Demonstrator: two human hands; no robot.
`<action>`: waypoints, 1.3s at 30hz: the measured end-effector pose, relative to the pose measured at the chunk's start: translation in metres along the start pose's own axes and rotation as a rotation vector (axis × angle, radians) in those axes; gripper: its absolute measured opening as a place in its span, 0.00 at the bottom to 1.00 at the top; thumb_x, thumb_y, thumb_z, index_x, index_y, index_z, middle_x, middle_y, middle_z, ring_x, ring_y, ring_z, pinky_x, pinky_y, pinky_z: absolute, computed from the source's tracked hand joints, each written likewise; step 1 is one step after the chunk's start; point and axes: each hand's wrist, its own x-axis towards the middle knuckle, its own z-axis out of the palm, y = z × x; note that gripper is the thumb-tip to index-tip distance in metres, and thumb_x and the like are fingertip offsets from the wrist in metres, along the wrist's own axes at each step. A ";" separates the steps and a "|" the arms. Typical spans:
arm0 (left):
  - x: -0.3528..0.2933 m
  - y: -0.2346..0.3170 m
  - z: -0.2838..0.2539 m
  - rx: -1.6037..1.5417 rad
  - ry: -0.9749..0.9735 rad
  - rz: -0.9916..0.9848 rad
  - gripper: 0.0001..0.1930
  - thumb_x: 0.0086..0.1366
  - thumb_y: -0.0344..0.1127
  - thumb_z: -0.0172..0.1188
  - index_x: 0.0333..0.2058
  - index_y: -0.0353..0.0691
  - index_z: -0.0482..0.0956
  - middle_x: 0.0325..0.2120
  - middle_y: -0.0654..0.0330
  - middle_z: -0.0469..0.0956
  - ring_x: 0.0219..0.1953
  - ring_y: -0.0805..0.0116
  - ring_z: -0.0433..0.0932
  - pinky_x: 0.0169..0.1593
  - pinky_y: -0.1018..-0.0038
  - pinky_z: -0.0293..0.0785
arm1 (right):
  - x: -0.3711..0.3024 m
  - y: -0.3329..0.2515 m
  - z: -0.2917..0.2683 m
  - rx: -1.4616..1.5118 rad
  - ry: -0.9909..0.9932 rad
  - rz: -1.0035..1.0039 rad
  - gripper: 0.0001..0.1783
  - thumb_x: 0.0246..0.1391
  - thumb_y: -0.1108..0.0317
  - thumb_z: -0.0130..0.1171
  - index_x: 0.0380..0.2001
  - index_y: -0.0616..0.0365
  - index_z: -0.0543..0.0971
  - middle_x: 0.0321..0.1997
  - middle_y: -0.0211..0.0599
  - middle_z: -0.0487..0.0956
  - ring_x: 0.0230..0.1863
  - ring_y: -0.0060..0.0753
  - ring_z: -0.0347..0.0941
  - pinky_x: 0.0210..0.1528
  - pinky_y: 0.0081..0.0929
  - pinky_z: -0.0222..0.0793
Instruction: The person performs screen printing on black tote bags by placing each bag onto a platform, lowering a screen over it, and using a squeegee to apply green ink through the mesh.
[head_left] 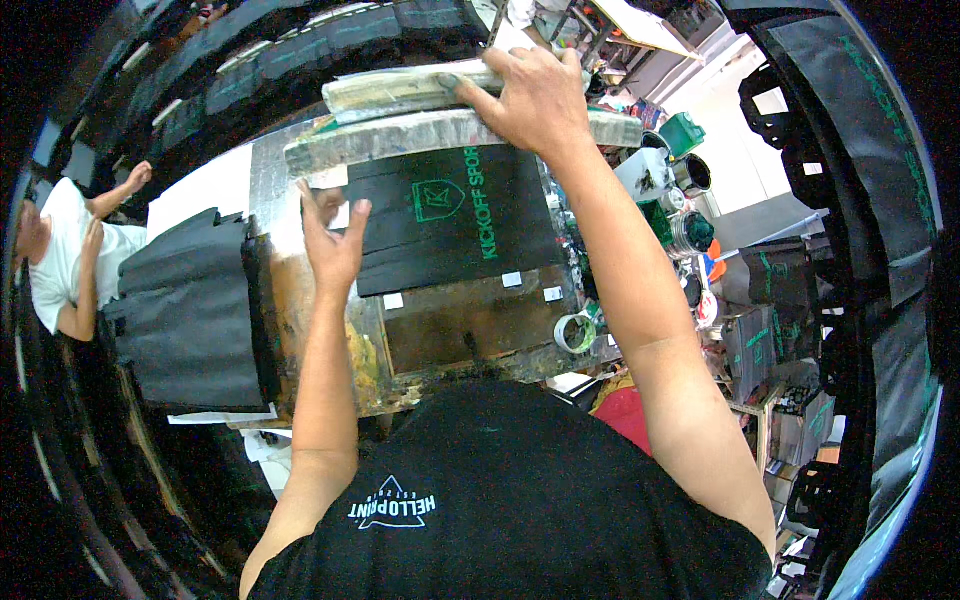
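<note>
A black sheet-like bag (pixel 400 235) with a green shield print and green lettering lies on the stained work board in front of me. My left hand (pixel 333 240) is at its left edge, thumb and fingers spread; the fingertips are blurred, and whether they touch the bag cannot be told. Beyond the bag, a paint-smeared bar (pixel 400 138), like the edge of a printing frame, is raised above the board. My right hand (pixel 540 100) is closed over a pale, stained long piece (pixel 400 92) along that bar, thumb on the near side. Its fingertips are partly hidden.
On the left lies a pile of black bags (pixel 190 310). Paint tins (pixel 692 174), a green container (pixel 682 135) and an open jar (pixel 575 333) crowd the board's right side. Printed black bags (pixel 885 150) hang at far right. A person in white (pixel 75 250) is at far left.
</note>
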 end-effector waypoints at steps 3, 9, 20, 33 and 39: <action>-0.050 -0.088 -0.003 0.508 -0.069 -0.181 0.57 0.59 0.59 0.73 0.69 0.19 0.55 0.60 0.28 0.66 0.62 0.35 0.68 0.66 0.53 0.64 | 0.021 -0.006 -0.006 0.053 -0.174 0.082 0.31 0.58 0.32 0.56 0.38 0.50 0.86 0.36 0.42 0.86 0.47 0.44 0.81 0.51 0.51 0.64; -0.109 -0.124 0.004 0.895 -0.226 -0.351 0.44 0.53 0.46 0.79 0.58 0.23 0.66 0.48 0.30 0.72 0.55 0.33 0.71 0.61 0.49 0.68 | 0.045 -0.001 -0.028 0.244 -0.257 0.164 0.39 0.63 0.29 0.49 0.25 0.60 0.80 0.28 0.49 0.82 0.36 0.51 0.79 0.51 0.54 0.64; -0.082 -0.125 0.008 0.914 -0.301 -0.523 0.39 0.45 0.41 0.82 0.51 0.31 0.70 0.47 0.38 0.75 0.52 0.39 0.76 0.54 0.53 0.75 | 0.041 0.002 -0.024 0.194 -0.213 0.152 0.39 0.62 0.30 0.49 0.27 0.61 0.82 0.30 0.50 0.83 0.37 0.52 0.80 0.50 0.54 0.68; 0.040 -0.031 -0.044 0.186 -0.115 -0.035 0.17 0.60 0.21 0.65 0.49 0.35 0.78 0.32 0.57 0.83 0.31 0.72 0.81 0.36 0.73 0.78 | 0.036 0.006 0.003 0.046 -0.133 0.069 0.36 0.61 0.30 0.49 0.38 0.52 0.86 0.38 0.46 0.86 0.45 0.50 0.83 0.55 0.57 0.67; 0.056 0.040 -0.179 0.157 -0.094 -0.032 0.24 0.61 0.23 0.68 0.56 0.37 0.74 0.38 0.60 0.80 0.36 0.76 0.78 0.37 0.77 0.77 | 0.020 0.007 -0.004 0.044 -0.140 0.074 0.35 0.61 0.30 0.49 0.38 0.52 0.86 0.37 0.44 0.86 0.45 0.48 0.82 0.52 0.53 0.65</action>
